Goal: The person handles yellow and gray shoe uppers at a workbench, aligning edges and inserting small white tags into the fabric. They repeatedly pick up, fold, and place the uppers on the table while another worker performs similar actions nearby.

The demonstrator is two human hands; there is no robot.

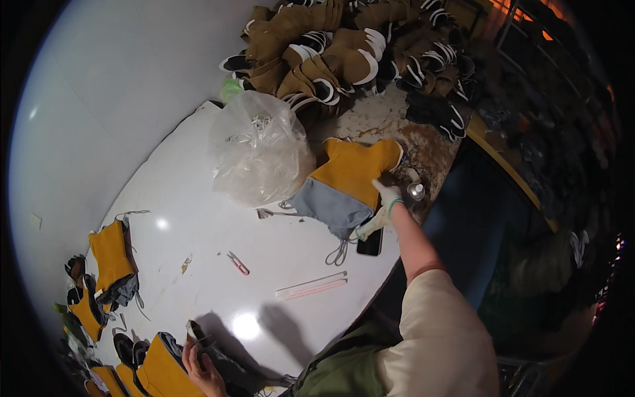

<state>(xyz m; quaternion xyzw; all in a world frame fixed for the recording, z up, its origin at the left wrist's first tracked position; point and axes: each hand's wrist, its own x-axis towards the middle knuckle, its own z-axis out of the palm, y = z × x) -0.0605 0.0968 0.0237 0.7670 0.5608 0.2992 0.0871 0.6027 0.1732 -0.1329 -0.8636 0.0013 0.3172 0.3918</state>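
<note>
On the right of the table lies a mustard-and-grey shoe-upper-shaped fabric piece [354, 169] with loose drawcords. My right hand [385, 210], in a whitish glove with a green cuff, rests at its right edge, thumb and fingers spread. A black phone [370, 243] lies partly under that hand. At the lower left, my bare left hand [206, 374] touches another mustard piece [162, 367], its visible fingers stretched out and slightly apart. Dark grey fabric [235, 370] lies just right of it; part of this hand is cut off by the frame's edge.
A clear plastic bag [261, 152] stands mid-table, behind red-handled thread snips [238, 263] and a transparent ruler [311, 286]. Brown pieces with white edges [350, 56] pile up at the back. More mustard pieces [111, 255] lie left. A small clear bottle [416, 191] stands near my right hand.
</note>
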